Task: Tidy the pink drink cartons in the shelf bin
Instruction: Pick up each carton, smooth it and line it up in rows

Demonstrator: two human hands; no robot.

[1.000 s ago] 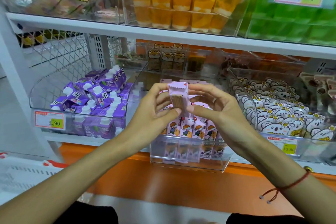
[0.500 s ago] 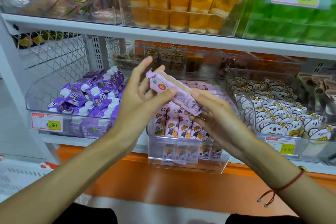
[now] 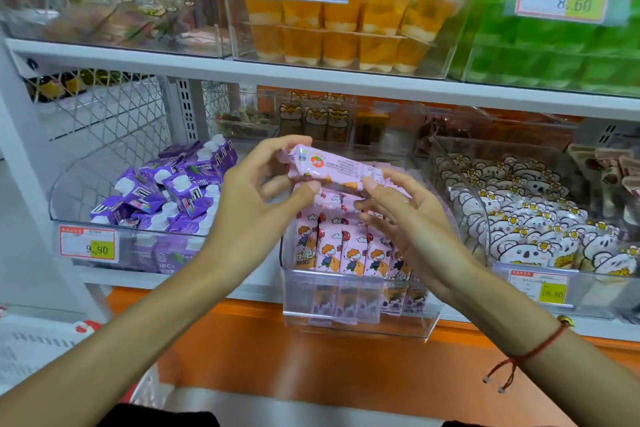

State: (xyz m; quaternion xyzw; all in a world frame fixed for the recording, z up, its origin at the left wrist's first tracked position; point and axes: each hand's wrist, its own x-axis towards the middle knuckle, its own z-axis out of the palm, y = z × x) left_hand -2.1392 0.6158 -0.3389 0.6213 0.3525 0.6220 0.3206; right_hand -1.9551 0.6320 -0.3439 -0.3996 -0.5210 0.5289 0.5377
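Pink and lying nearly level, one drink carton is held between both hands above the clear shelf bin. On the carton's near long face are small print and a round red and green mark. The left hand grips its left end, fingers curled over the top edge and thumb pressed up against the underside. The right hand takes the right end, thumb on the front face and fingers curled beneath (the fingertips blur, so just how they lie under the carton cannot be told). A red string bracelet circles the right wrist.

Below the held carton, more pink cartons stand upright in a row at the front of the bin, each printed with a cartoon child with orange hair; others lie behind them, partly hidden by the hands. The bin juts forward from the white shelf edge over an orange panel.

To the left, a curved clear bin holds a loose heap of purple cartons with white caps, and carries a price tag reading 9.90. To the right, another clear bin is packed with white koala-faced packets, its tag yellow and red. On the shelf above sit orange jelly cups behind a tag marked 8.60, with green packs beside them under a second tag of the same price.
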